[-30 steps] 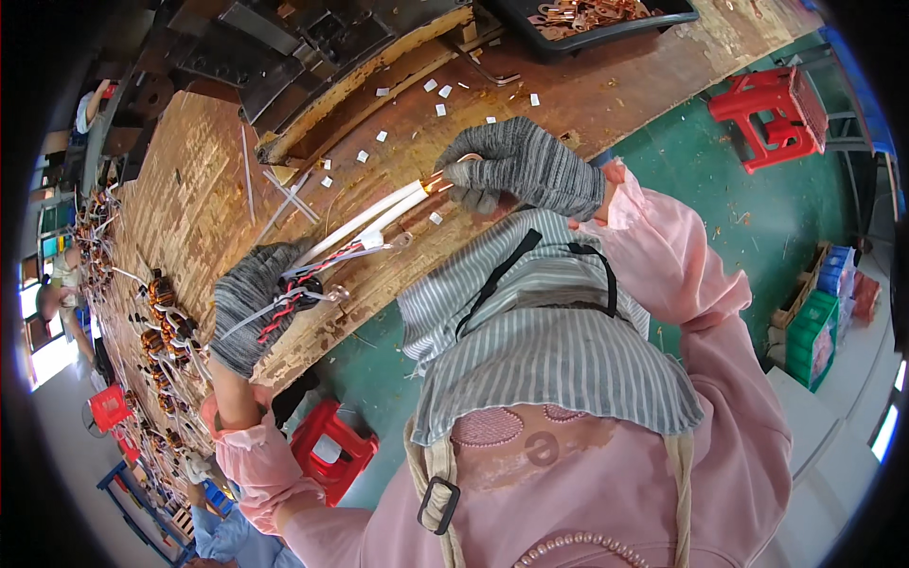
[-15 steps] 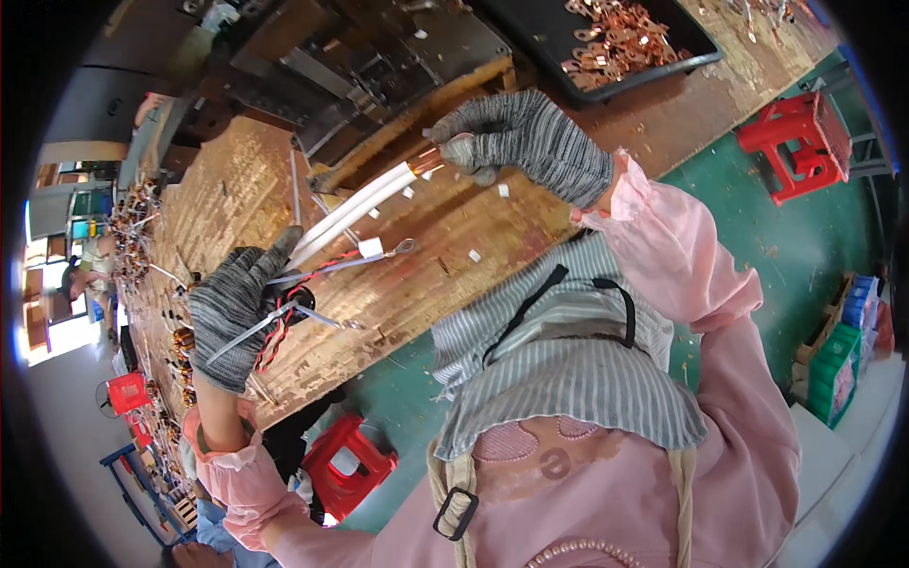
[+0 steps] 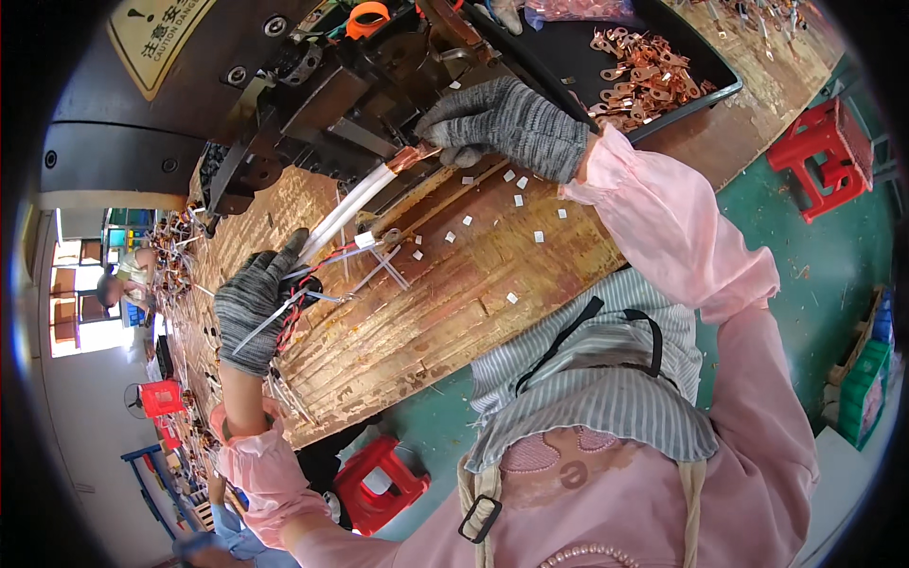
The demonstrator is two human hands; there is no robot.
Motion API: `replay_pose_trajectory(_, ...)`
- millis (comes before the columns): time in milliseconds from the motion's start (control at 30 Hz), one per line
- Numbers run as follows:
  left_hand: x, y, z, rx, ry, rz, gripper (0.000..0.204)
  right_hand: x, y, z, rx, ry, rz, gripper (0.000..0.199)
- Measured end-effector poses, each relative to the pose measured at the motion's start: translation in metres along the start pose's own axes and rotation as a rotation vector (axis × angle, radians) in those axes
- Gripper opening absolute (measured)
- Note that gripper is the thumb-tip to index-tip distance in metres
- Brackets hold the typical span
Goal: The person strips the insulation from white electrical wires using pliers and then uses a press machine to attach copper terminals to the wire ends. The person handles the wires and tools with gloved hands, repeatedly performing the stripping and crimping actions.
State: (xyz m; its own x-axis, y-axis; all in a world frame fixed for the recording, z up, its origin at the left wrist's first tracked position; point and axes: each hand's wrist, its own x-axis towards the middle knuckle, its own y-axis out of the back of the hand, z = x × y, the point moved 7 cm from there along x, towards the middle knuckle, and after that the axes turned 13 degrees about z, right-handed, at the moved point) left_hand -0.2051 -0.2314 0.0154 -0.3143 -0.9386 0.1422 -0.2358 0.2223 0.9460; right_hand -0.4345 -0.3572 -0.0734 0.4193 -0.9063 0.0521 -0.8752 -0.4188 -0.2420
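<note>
My left hand, in a grey knit glove, is closed round a pair of white cables, along with a red-and-black twisted wire and thin pale cable ties or leads. The white cables slant up to the right and end in copper. My right hand, gloved alike, pinches at that copper end. Whether a lug sits over the strands there, I cannot tell. This end is right at the front of a dark metal press, in front of its tooling.
A black tray with several copper lugs stands at the back right. Small white bits lie scattered over the worn wooden bench. Red stools stand on the green floor. At the far left, another person is visible.
Both hands have brought the cables closer to the press, and the copper end is now against its front. The view has shifted, showing more of the press and a gloved fingertip by the tray.
</note>
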Motion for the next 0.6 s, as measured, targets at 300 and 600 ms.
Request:
replay_pose_trajectory(300,0.004,-0.009,-0.017,0.104,0.038,-0.076,0.060,0.020,-0.006,0.004,0.059,-0.051,-0.027,0.022)
replay_pose_trajectory(600,0.007,-0.006,-0.021,0.027,0.032,-0.070,0.059,0.028,-0.009,0.004,0.035,-0.074,0.021,0.023)
